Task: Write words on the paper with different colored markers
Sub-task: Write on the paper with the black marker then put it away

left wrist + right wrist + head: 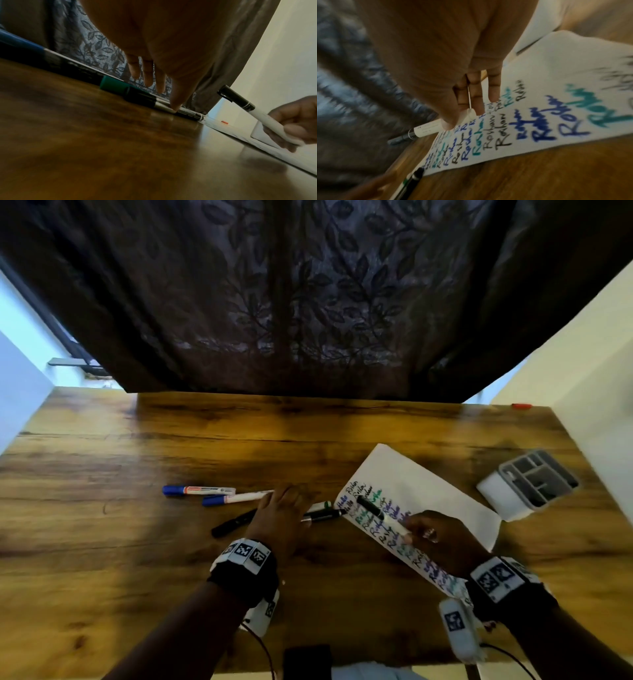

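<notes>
Left hand (pixel 279 517) flat over markers (pixel 318 513) | right hand (pixel 442 537) gripping black-capped marker (pixel 380 515) above paper (pixel 428 494) | organizer (pixel 529 484) beside

paper (pixel 421 494) lies on the table (pixel 137 542), markers (pixel 219 496) to its left, organizer (pixel 527 484) to its right.

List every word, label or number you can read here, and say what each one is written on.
"Rohan": handwritten many times in black, blue and green on the paper.
"Hello": likely, at the top of the paper's list in the head view; blurred.
Marker in the right hand: small barrel print, too blurred to read.
Blue-capped markers on the table: labels too small to read.
Wristband tags: coded patterns, no words.
</notes>
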A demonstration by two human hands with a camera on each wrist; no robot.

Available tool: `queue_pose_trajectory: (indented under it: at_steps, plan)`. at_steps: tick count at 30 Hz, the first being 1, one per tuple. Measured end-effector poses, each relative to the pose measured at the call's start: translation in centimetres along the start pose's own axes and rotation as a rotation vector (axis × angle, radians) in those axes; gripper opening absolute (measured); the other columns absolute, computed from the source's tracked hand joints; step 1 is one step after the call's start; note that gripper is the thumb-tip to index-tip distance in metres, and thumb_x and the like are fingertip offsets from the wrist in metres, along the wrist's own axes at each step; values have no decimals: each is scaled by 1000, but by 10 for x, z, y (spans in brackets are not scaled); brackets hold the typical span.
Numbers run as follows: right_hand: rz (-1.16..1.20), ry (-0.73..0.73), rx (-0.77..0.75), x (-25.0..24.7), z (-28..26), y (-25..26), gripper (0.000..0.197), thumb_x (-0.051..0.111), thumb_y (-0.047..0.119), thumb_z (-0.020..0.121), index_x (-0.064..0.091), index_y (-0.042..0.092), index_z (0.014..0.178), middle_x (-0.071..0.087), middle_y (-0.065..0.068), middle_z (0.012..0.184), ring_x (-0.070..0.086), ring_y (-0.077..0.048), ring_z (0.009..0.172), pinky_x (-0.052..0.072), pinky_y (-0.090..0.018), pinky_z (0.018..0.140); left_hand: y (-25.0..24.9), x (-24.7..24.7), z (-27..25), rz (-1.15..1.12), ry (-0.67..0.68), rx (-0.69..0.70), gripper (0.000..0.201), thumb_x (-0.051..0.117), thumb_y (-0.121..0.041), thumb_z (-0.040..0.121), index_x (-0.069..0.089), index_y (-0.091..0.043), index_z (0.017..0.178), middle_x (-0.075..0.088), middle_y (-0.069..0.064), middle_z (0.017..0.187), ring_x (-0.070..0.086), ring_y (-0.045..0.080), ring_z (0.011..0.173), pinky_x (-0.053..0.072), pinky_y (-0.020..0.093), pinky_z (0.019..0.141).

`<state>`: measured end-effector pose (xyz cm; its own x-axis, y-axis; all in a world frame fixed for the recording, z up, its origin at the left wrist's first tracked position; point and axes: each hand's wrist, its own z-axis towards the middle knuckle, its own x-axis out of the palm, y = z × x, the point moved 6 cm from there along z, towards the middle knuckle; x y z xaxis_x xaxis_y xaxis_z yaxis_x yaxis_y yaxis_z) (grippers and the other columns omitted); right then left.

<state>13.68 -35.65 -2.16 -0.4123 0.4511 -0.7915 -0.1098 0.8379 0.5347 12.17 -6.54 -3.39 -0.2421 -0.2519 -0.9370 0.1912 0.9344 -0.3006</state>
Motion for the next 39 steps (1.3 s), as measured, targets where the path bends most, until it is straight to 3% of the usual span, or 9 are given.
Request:
queue_pose_trajectory:
  at_steps: [3, 6, 11, 18, 22, 27, 30, 35, 39]
  plan:
    - [169, 11, 158, -1, -12, -31, 13, 71, 38, 86, 68, 35, 98, 70, 13, 97, 66, -3, 87, 50, -19, 74, -6, 1, 12, 47, 47, -20, 55, 47, -38, 96, 27, -37, 147, 24, -7, 156, 19, 23, 142, 20, 45, 116]
    - [269, -24, 209, 2, -22, -53, 18, 71, 43, 84, 70, 33, 98, 74, 9, 95, 70, -6, 85, 58, -33, 80, -1, 0, 20, 37, 48, -63, 52, 47, -35, 97, 32, -35, 147, 31, -6, 153, 28, 23, 139, 26, 43, 114]
    - [324, 17, 208, 7, -32, -63, 17, 68, 47, 85, 70, 35, 97, 76, 11, 91, 71, 1, 75, 58, -26, 72, 17, -11, 34, 57, -5, -178, 55, 54, -34, 93, 36, -33, 145, 40, -1, 147, 40, 24, 131, 35, 41, 107]
    - [359, 62, 132, 4, -22, -65, 18, 68, 50, 85, 70, 34, 93, 76, 10, 90, 72, -4, 78, 60, -34, 78, 18, -17, 38, 87, -39, -329, 61, 54, -40, 92, 30, -29, 148, 29, 0, 155, 34, 27, 137, 29, 46, 111]
    - [419, 12, 65, -20, -13, -63, 5, 69, 37, 88, 70, 31, 87, 76, 5, 83, 70, -5, 75, 56, -32, 73, -37, -32, 41, -12, -177, -106, 72, 64, -42, 85, 27, -32, 147, 30, -1, 154, 39, 25, 134, 40, 48, 106]
    - [567, -39, -68, -64, -13, -49, 11, 64, 23, 93, 73, 17, 92, 76, -2, 83, 70, -18, 79, 55, -35, 71, -148, -38, 44, -39, -52, 256, 58, 48, -51, 94, 29, -37, 147, 34, -8, 152, 35, 16, 136, 33, 41, 111]
    - [780, -109, -121, -92, -14, -45, 14, 67, 16, 90, 73, 7, 97, 76, -11, 83, 70, -24, 76, 54, -36, 70, -180, -47, 56, -1, -73, 310, 37, 43, -36, 101, 48, -28, 136, 53, -5, 135, 50, 15, 120, 42, 32, 98]
    - [1172, -103, -162, -107, -16, -46, 56, 82, 49, 68, 72, 3, 98, 66, -17, 76, 61, -30, 71, 49, -42, 70, -214, -64, 66, -166, -175, 283, 26, 38, -29, 103, 54, -24, 122, 55, -5, 115, 44, 4, 79, 32, 11, 62]
    - [1385, 22, -254, -117, -14, -39, 53, 76, 53, 74, 75, 3, 91, 65, -15, 70, 58, -28, 62, 50, -35, 59, -238, -76, 75, -253, -182, 327, 24, 36, -31, 103, 58, -23, 110, 60, -6, 106, 45, -3, 72, 34, 6, 63]
